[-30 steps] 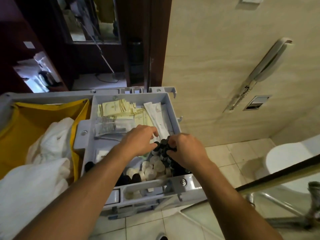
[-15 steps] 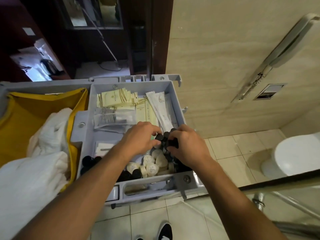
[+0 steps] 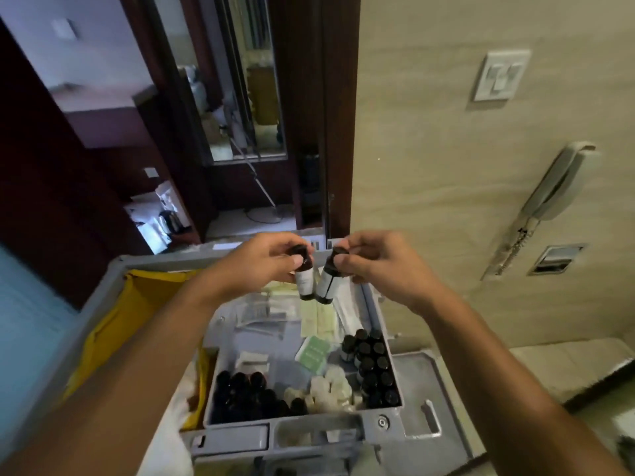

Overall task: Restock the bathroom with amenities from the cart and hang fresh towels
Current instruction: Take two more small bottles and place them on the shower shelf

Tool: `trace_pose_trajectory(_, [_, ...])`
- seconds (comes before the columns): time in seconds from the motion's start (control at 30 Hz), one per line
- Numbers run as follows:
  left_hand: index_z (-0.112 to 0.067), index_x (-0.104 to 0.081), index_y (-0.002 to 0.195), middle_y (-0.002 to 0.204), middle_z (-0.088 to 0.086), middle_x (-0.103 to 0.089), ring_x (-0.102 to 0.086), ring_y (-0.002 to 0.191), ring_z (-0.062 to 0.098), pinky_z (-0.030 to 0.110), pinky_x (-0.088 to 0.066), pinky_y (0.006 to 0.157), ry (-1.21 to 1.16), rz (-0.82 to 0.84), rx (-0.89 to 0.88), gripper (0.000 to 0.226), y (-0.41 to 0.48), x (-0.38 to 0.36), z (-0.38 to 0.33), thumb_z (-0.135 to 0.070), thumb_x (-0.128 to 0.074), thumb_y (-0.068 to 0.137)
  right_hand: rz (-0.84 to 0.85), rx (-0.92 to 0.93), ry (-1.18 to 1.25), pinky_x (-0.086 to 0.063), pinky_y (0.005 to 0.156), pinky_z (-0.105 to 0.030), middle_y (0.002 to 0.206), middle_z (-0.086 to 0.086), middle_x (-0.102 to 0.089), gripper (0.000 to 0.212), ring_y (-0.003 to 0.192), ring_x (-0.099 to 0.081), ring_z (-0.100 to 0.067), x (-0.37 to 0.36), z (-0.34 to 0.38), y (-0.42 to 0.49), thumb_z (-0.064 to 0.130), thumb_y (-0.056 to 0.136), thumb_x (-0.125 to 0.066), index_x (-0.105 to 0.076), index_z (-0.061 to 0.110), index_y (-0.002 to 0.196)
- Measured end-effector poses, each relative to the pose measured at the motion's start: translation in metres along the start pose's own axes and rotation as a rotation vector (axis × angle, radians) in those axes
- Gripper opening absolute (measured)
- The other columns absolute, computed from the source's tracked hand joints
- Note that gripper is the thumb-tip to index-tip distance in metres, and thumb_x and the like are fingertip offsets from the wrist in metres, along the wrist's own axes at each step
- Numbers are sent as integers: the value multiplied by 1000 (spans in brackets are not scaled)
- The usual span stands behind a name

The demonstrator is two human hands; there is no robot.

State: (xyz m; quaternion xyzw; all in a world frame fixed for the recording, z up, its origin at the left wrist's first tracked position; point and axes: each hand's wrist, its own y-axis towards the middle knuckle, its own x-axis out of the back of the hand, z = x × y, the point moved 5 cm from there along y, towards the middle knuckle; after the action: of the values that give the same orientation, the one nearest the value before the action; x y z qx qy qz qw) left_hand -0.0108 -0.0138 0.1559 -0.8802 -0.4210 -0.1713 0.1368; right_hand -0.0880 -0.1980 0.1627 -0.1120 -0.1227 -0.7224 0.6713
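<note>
At the far left a yellow laundry bag [image 3: 113,324] hangs in the cart, its lower part hidden behind my left forearm, with a bit of white linen [image 3: 165,438] showing under that arm. My left hand [image 3: 261,266] is raised above the far end of the grey amenity tray [image 3: 388,422], thumb and fingers curled round the cap and neck of a small dark bottle [image 3: 305,274] that hangs upright with its pale label facing me. Just beside it, nearly touching, my right hand [image 3: 381,266] pinches a second dark bottle [image 3: 328,280] by its cap, this one tilted with its base swung toward the left. The caps are mostly covered by my fingertips, and the labels are too blurred to read.

Below my hands, in the tray, dark-capped bottles [image 3: 247,396] crowd the near left corner, small white round items [image 3: 330,389], possibly wrapped soaps, sit in the near middle, and more dark bottles [image 3: 372,365] line the right wall. A green packet [image 3: 314,353] lies in the middle, and pale sachets [image 3: 316,317] farther back are partly hidden by the held bottles. On the beige wall at right hang a wall phone [image 3: 556,190] and a switch plate [image 3: 501,75].
</note>
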Motion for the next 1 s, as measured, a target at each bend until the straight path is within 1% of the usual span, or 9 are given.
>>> trace_pose_trajectory(0.1, [-8,-65,122,116,19,-70,-68,110,30,38,-60,89,-109,-18,-30,26,-15,18,-39,-3,-50,102,-8,62,69,-60,70,-30,88,-5,-77,9,76,-71,-14,8,46,-3,14,96,-67,-71,13,104])
trace_pose_trajectory(0.17, [-10,-66,122,119,21,-69,-67,113,34,47,-57,94,-181,-12,-79,27,-24,28,-62,-4,-49,101,-13,109,84,-62,71,-29,94,-9,-77,11,79,-71,-16,13,73,-7,16,98,-65,-72,15,106])
trace_pose_trajectory(0.37, [-8,-66,120,123,26,-64,-61,119,43,55,-52,99,-281,35,-232,30,-39,44,-115,-13,-59,91,-54,196,134,-61,74,-32,101,-9,-78,20,93,-75,-24,25,131,-23,13,102,-55,-70,15,115])
trace_pose_trajectory(0.47, [-13,-71,113,117,19,-69,-66,111,36,47,-58,91,-317,97,-300,27,-43,49,-131,-17,-64,87,-79,220,156,-61,75,-37,103,-15,-76,25,93,-74,-30,25,151,-33,7,102,-50,-71,12,114])
trace_pose_trajectory(0.63, [-11,-70,115,108,15,-70,-67,103,31,45,-57,88,-392,229,-413,28,-50,55,-157,-21,-67,89,-147,226,182,-60,72,-31,92,-6,-76,25,84,-72,-19,21,179,-58,7,103,-47,-72,12,106])
trace_pose_trajectory(0.7, [-8,-68,117,105,13,-70,-66,100,29,41,-59,84,-424,279,-439,31,-53,52,-166,-22,-63,90,-197,231,183,-59,70,-30,92,-6,-75,22,82,-72,-19,22,187,-72,9,101,-51,-72,13,104])
trace_pose_trajectory(0.8, [-9,-69,116,104,11,-71,-67,100,28,43,-59,86,-461,388,-476,29,-58,41,-178,-19,-59,91,-273,241,139,-60,77,-39,99,-11,-75,14,90,-73,-27,28,195,-99,17,95,-65,-74,15,105])
trace_pose_trajectory(0.9, [-14,-68,121,109,13,-71,-68,105,31,44,-60,84,-497,551,-513,28,-67,20,-191,-16,-60,93,-363,220,93,-59,82,-41,104,-12,-75,29,98,-73,-29,36,202,-136,27,86,-73,-73,13,111])
trace_pose_trajectory(1.0, [-22,-58,128,103,14,-72,-70,99,30,39,-60,76,-538,683,-563,33,-82,-9,-206,-12,-54,97,-482,191,26,-60,84,-42,101,-9,-77,37,98,-74,-28,45,208,-178,30,80,-70,-72,13,112])
